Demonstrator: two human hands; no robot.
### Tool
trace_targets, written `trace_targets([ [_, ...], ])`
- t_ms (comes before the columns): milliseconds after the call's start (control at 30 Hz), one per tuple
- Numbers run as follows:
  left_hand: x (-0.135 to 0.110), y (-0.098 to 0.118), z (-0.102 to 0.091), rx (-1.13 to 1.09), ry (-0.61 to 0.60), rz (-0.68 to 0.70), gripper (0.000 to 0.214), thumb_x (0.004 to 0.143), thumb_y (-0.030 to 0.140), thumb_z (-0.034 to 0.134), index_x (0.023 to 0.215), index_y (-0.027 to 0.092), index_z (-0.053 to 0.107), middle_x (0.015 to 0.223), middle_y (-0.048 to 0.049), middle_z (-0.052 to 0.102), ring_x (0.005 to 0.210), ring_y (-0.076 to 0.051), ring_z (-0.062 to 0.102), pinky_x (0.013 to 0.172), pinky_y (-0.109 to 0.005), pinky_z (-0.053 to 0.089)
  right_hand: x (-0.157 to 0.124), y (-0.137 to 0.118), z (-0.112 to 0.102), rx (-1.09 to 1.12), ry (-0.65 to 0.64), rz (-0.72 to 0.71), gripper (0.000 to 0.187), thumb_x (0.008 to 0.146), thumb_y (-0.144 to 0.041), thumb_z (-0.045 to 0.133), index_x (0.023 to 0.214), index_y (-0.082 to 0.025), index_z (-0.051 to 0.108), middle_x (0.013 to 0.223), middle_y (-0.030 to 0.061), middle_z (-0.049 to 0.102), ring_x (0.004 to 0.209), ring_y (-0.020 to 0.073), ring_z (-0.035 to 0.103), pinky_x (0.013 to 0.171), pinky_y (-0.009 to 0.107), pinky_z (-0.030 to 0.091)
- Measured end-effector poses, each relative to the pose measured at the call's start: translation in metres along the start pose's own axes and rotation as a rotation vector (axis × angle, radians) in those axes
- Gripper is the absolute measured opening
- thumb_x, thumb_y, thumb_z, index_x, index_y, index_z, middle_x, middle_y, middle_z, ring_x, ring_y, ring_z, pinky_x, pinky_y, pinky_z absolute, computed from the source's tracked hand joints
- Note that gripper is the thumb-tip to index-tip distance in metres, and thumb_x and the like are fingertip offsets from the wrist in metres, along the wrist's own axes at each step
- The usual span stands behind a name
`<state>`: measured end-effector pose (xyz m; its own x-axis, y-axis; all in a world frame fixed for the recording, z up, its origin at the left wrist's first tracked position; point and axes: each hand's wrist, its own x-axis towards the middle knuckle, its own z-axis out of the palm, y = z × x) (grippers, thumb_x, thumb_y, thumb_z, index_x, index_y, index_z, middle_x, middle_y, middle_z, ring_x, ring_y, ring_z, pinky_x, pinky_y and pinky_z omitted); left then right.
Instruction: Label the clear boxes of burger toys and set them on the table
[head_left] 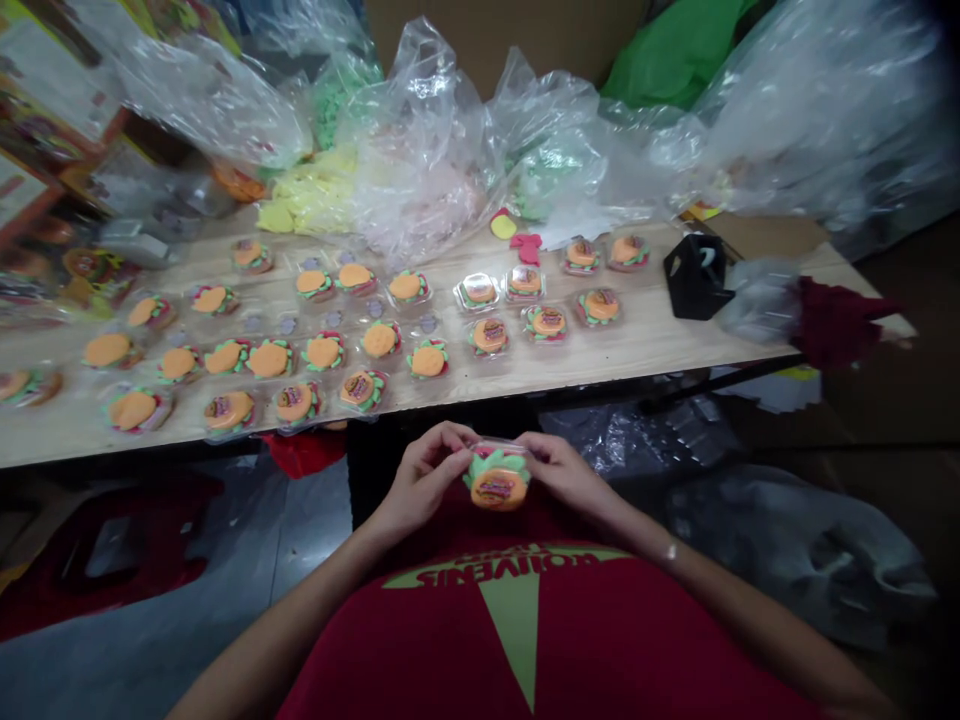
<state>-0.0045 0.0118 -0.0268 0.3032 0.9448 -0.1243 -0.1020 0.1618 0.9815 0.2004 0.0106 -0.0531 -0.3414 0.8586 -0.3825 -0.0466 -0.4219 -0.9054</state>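
Both hands hold one small clear plastic case with an orange and green burger-shaped sweet [498, 478] just below the table edge, close to my red shirt. My left hand [426, 476] pinches its left side with curled fingers. My right hand [562, 470] grips its right side the same way. On the wooden table [645, 345] lie rows of several similar packed burger sweets [322, 352], some with a printed label on top.
Clear plastic bags [427, 160] of yellow, green and pink pieces are heaped along the table's far side. A black tape dispenser [696, 275] stands at the right, beside a dark red cloth [832, 320]. Printed cartons [45, 150] are stacked at the far left.
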Motion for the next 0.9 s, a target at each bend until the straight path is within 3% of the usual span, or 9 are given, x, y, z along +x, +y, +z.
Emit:
trace_targets([
  [100, -0.003, -0.009, 0.000, -0.037, 0.099, -0.104, 0.015, 0.085, 0.025, 0.060, 0.074, 0.016, 0.054, 0.095, -0.0035, 0.062, 0.084, -0.014, 0.055, 0.075, -0.024, 0.044, -0.010, -0.007, -0.001, -0.004, 0.147, -0.095, 0.023, 0.087, -0.038, 0.053, 0.096, -0.019, 0.063, 0.077, 0.0023, 0.060, 0.070, 0.0141, 0.053, 0.065, 0.027, 0.042],
  [300, -0.010, -0.005, 0.006, -0.002, 0.071, -0.205, 0.016, 0.083, 0.030, 0.062, 0.090, 0.017, 0.061, 0.088, -0.0026, 0.062, 0.081, -0.014, 0.055, 0.074, -0.024, 0.043, -0.016, -0.014, 0.003, -0.036, 0.058, -0.116, 0.018, 0.082, -0.034, 0.061, 0.081, -0.016, 0.062, 0.075, 0.0015, 0.060, 0.068, 0.0133, 0.053, 0.063, 0.026, 0.039],
  [567, -0.016, -0.007, 0.008, -0.004, 0.133, -0.248, 0.017, 0.080, 0.032, 0.064, 0.083, 0.016, 0.062, 0.080, -0.0013, 0.061, 0.073, -0.012, 0.053, 0.067, -0.022, 0.042, -0.010, -0.004, 0.009, 0.012, 0.106, -0.082, 0.020, 0.079, -0.034, 0.063, 0.071, -0.016, 0.062, 0.066, -0.0014, 0.056, 0.061, 0.0110, 0.047, 0.059, 0.025, 0.036],
  [767, 0.007, -0.007, 0.018, -0.252, 0.171, -0.374, 0.024, 0.078, 0.038, 0.064, 0.087, 0.018, 0.054, 0.076, 0.0019, 0.059, 0.066, -0.012, 0.055, 0.062, -0.022, 0.045, 0.023, 0.001, 0.011, 0.185, 0.161, 0.013, 0.027, 0.070, -0.042, 0.070, 0.073, -0.016, 0.063, 0.063, -0.0027, 0.056, 0.055, 0.0095, 0.045, 0.053, 0.023, 0.036],
  [900, 0.024, -0.007, 0.025, -0.364, 0.363, -0.285, 0.027, 0.076, 0.039, 0.065, 0.080, 0.020, 0.048, 0.069, 0.0042, 0.056, 0.059, -0.011, 0.054, 0.058, -0.022, 0.045, 0.027, -0.003, 0.014, 0.188, 0.189, -0.083, 0.032, 0.074, -0.048, 0.067, 0.077, -0.018, 0.057, 0.063, -0.0036, 0.054, 0.055, 0.0100, 0.047, 0.054, 0.023, 0.039],
])
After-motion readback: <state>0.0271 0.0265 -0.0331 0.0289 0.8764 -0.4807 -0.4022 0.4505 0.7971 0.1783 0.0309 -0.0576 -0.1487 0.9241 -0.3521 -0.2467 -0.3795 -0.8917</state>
